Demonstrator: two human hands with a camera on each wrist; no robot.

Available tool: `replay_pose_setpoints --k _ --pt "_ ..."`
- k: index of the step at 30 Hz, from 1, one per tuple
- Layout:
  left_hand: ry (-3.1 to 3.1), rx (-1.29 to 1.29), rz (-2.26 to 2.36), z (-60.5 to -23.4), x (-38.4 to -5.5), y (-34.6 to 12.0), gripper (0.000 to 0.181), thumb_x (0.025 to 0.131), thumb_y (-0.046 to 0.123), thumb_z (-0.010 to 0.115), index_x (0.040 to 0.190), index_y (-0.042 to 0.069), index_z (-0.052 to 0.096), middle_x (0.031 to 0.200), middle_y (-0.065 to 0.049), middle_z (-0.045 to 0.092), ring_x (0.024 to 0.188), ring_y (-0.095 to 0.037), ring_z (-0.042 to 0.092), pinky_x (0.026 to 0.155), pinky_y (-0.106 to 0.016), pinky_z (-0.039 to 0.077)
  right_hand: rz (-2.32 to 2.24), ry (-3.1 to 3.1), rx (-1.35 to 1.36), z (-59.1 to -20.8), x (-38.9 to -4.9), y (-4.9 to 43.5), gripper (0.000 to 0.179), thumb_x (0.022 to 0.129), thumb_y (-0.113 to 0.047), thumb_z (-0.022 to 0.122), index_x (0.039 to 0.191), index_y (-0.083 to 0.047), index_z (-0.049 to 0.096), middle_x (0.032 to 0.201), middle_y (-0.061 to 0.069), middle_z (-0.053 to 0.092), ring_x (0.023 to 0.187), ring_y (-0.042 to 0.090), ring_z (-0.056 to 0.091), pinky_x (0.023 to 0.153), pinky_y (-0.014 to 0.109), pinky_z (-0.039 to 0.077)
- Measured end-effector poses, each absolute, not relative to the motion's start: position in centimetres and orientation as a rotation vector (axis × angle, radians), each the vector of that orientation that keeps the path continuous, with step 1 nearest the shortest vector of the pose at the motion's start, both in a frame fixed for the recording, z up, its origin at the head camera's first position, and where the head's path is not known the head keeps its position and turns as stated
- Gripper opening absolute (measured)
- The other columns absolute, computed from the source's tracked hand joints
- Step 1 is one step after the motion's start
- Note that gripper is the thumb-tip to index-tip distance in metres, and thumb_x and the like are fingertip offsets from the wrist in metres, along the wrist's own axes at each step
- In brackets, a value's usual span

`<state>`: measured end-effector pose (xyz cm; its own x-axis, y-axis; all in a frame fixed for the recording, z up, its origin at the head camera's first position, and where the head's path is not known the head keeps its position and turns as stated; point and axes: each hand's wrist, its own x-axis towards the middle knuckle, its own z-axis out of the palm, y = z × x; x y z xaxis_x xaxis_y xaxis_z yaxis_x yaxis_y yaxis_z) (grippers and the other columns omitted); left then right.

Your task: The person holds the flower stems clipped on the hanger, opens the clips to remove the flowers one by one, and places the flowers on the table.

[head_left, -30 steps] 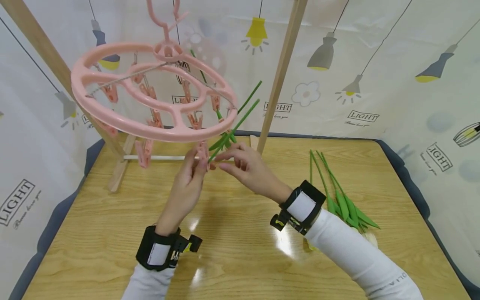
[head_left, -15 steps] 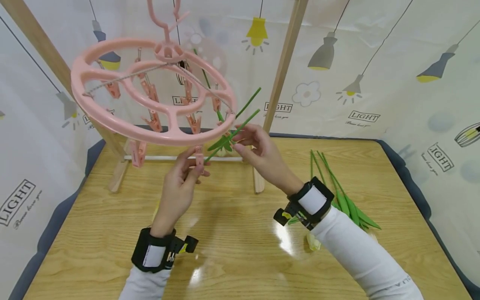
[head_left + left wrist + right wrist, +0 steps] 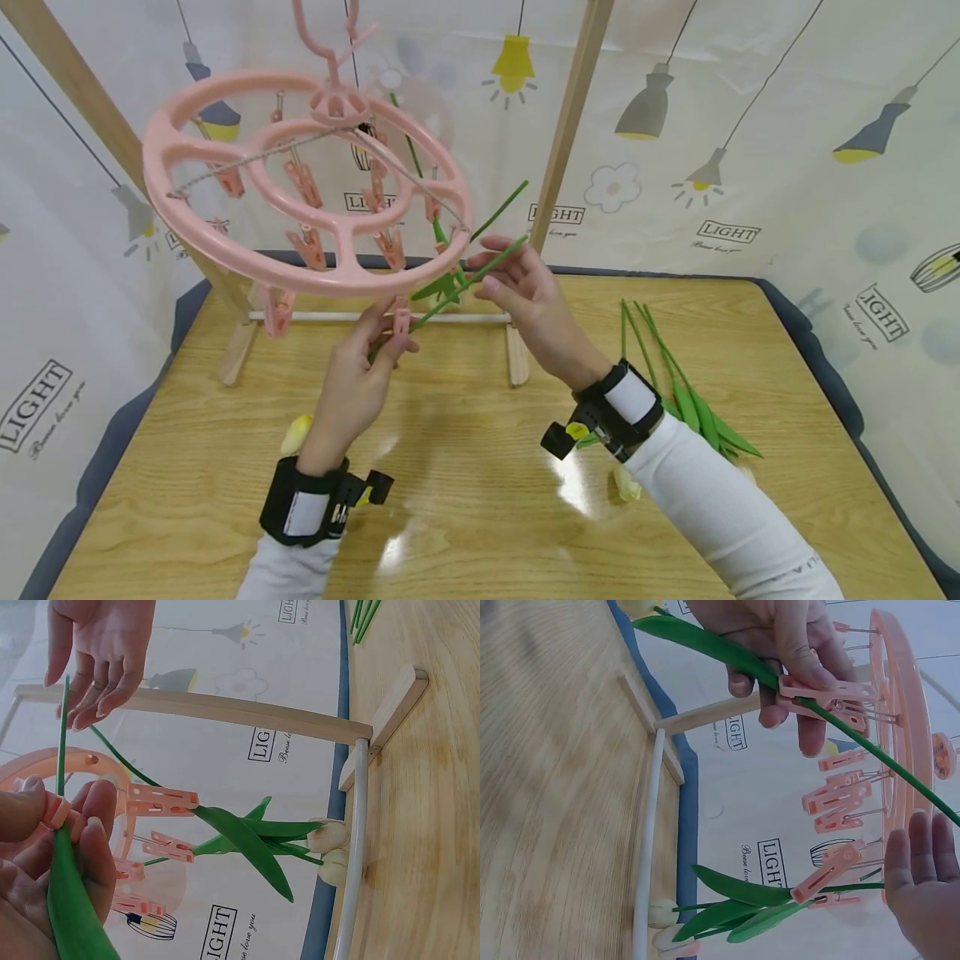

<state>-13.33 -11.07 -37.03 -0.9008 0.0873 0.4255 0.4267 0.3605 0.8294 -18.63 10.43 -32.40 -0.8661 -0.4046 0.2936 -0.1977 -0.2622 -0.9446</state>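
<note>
My left hand [image 3: 352, 375] pinches a pink clothespin [image 3: 402, 317] hanging from the round pink hanger [image 3: 300, 275]. A green tulip stem [image 3: 885, 757] passes through that clothespin, held at the same spot. Its leaf [image 3: 71, 900] lies along the left palm, and a yellow flower [image 3: 297, 435] shows beside the left wrist in the head view. My right hand [image 3: 536, 312] is raised beside the free end of the stem, its fingers loosely bent and gripping nothing. Past it, pale tulips [image 3: 326, 851] hang head down from other clothespins [image 3: 161, 799].
More artificial tulips [image 3: 693, 408] lie on the wooden table [image 3: 480, 517] at the right, partly under the right sleeve. A wooden stand [image 3: 562, 142] with a white crossbar [image 3: 330, 316] frames the hanger. Several unused clothespins [image 3: 307, 246] dangle from the ring.
My right hand has moved away from the clothespin, up and to the right. The left hand stays on the clothespin, shifted slightly left, and the yellow flower has come into view beside its wrist.
</note>
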Motion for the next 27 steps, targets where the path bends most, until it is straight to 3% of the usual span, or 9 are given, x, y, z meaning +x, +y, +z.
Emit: replay_pose_setpoints --k 6,12,15,19,27 --pt "-2.329 -0.447 -1.593 -36.9 -13.4 -11.0 0.049 0.099 0.008 0.053 0.147 0.013 0.042 0.112 -0.022 0.068 0.084 -0.025 0.067 0.062 -0.035 0.053 -2.291 1.725 -0.738 -32.5 -18.3 10.4 0.033 0.098 0.007 0.039 0.126 -0.010 0.039 0.120 0.003 0.052 0.115 0.023 0.051 0.093 0.032 0.053" --pt "-2.292 -0.455 -1.651 -36.7 -13.3 -10.8 0.043 0.098 0.012 0.055 0.141 0.010 0.048 0.115 -0.023 0.068 0.094 -0.027 0.068 0.079 -0.045 0.058 -2.334 1.605 -0.694 -32.7 -18.2 9.8 0.027 0.100 0.007 0.035 0.107 -0.019 0.034 0.112 0.004 0.050 0.113 0.021 0.052 0.099 0.051 0.052" --pt "-2.249 -0.461 -1.623 -36.5 -13.3 -10.6 0.041 0.097 0.009 0.057 0.137 0.004 0.050 0.114 -0.024 0.068 0.094 -0.025 0.067 0.078 -0.033 0.058 -2.364 1.548 -0.681 -32.8 -18.1 9.4 0.027 0.100 0.008 0.034 0.101 -0.019 0.031 0.108 0.003 0.051 0.110 0.021 0.054 0.100 0.052 0.051" --pt "-2.165 -0.443 -1.597 -36.4 -13.2 -10.4 0.036 0.096 0.005 0.058 0.130 -0.003 0.055 0.109 -0.025 0.069 0.087 -0.020 0.067 0.069 -0.014 0.052 -2.402 1.484 -0.682 -32.9 -17.9 8.9 0.028 0.100 0.010 0.032 0.099 -0.018 0.031 0.104 0.002 0.052 0.106 0.021 0.057 0.097 0.041 0.054" --pt "-2.116 -0.423 -1.651 -36.3 -13.2 -10.2 0.035 0.097 0.006 0.056 0.131 -0.001 0.055 0.104 -0.026 0.071 0.081 -0.019 0.069 0.065 -0.012 0.051 -2.518 1.397 -0.612 -32.8 -17.4 7.8 0.034 0.098 0.014 0.032 0.103 -0.020 0.030 0.100 0.002 0.046 0.099 0.018 0.056 0.093 0.038 0.056"
